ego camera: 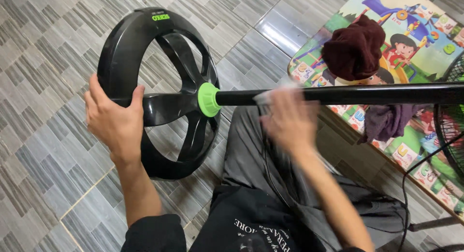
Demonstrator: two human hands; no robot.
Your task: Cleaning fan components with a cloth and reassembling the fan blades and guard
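The black round fan base stands tipped on edge at about ten o'clock in the view, its spokes meeting at a green collar near the middle of the frame. From that collar a black pole runs straight out toward three o'clock, lying level across the picture. The left hand grips the rim of the base at its nine o'clock side, fingers wrapped round the edge, thumb up over the front. The right hand is a blur just below the pole, right of the collar, pressing a pale cloth against the shaft; how tightly the fingers close on it I cannot tell.

Below, at six o'clock, the person's grey trousers and a black shirt fill the bottom of the frame. Out at two o'clock a dark maroon cloth sits bunched on a colourful cartoon play mat, and a purple cloth lies just under the pole at three o'clock. A black wire fan grille shows at the right edge. Grey patterned floor tiles spread all round.
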